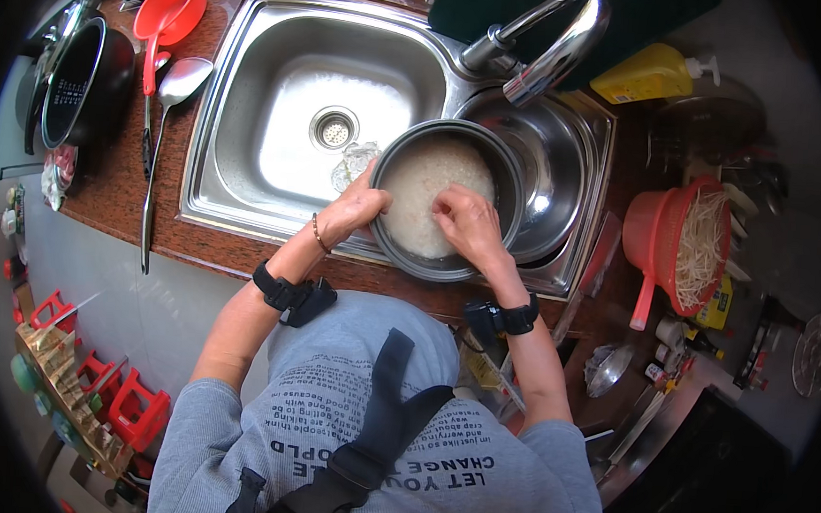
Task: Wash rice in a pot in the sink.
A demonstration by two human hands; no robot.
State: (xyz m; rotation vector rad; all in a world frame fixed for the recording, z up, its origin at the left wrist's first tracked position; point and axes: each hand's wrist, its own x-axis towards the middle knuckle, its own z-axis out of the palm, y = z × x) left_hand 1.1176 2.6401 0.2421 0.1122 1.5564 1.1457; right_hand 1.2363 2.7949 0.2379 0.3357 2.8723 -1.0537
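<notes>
A dark grey inner pot of a rice cooker [445,271] is at the sink's front edge, overlapping both basins in my view. In it lies pale rice [416,221], seemingly under cloudy water. My left hand [357,204] grips the pot's left rim, thumb on the inside. Over the rice, my right hand [470,221] is inside the pot with fingers curled and thumb near the fingertips. Whether something small is pinched there cannot be seen. Behind the left hand, a crumpled clear plastic piece [354,165] lies in the left basin [264,120]. A metal bowl [552,187] fills the right basin.
A chrome faucet [534,81] arches above the right basin. On the left counter are a red ladle [175,9], a metal spatula [181,84] and a black pot [86,88]. To the right are a yellow pump bottle [644,73] and a red strainer [648,225] of pale strands.
</notes>
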